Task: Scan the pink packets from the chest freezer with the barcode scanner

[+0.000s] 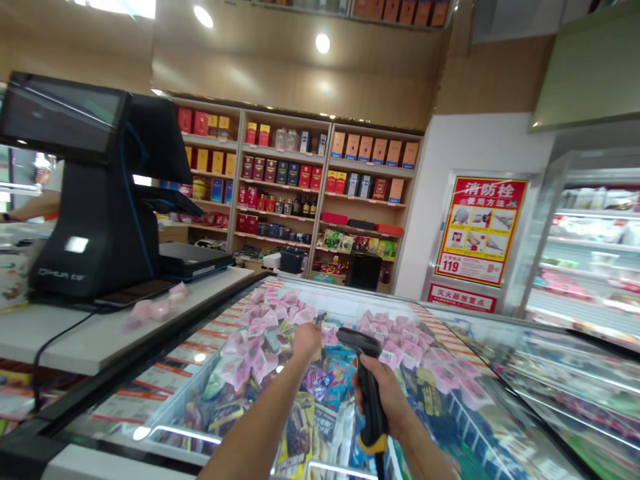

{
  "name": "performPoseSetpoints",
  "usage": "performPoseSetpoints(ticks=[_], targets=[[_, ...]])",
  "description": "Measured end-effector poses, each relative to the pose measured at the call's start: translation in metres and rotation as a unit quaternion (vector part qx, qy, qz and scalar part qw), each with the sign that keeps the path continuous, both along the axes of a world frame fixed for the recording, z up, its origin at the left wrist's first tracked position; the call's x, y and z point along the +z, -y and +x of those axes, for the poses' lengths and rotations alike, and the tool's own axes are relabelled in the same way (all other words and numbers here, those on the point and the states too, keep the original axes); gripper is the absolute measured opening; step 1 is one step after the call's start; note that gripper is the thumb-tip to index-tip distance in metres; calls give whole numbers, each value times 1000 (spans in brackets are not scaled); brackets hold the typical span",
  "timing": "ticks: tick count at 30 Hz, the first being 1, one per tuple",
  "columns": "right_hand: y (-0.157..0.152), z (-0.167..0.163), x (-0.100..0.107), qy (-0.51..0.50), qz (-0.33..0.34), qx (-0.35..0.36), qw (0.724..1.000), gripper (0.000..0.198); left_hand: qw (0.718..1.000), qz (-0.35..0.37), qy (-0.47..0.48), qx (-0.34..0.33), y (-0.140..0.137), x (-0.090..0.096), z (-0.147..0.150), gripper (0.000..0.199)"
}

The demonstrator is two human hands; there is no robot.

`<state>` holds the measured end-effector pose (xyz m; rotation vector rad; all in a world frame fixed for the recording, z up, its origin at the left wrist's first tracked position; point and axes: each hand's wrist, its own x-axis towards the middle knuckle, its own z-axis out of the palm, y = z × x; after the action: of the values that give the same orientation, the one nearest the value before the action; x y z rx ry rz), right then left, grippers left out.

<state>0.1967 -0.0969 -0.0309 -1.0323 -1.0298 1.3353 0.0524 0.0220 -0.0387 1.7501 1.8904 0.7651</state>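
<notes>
My right hand [383, 390] is wrapped round the handle of a black and yellow barcode scanner [371, 407], whose head points left. Its cable runs down out of view. Stretched forward, my left hand [307, 341] is closed at the edge of a small pink pack [329, 333] with a pale label, just in front of the scanner head; its fingertips are partly hidden. More small pink packs lie in a left group [260, 327] and a right group [400, 337] on the glass top of a chest freezer [185, 353]. Colourful ice cream wrappers [325, 387] show beneath the glass.
A black cash register [100, 200] stands on a white counter [75, 347] at the left, with a few blurred pink packs [157, 308] near its edge. Shelves of boxed goods [283, 172] line the back wall. Another freezer [565, 380] stands at the right; a person's arm [35, 205] shows far left.
</notes>
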Motion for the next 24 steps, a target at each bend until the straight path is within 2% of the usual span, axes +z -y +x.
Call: performPoseSetpoints(ticks=[7,12,17,24], targets=[[-8,28,6,-23,1,-66,998,30,998,19,-9,52,8,-6,0,21],[-12,50,6,-38,-5,-114,993,26,996,44,-26,72,10,-15,3,26],[-15,59,0,-51,-3,-124,991,27,997,70,-33,33,2,-23,24,29],[-16,64,-7,-73,-15,-128,989,25,995,67,-30,-72,-8,-19,72,43]])
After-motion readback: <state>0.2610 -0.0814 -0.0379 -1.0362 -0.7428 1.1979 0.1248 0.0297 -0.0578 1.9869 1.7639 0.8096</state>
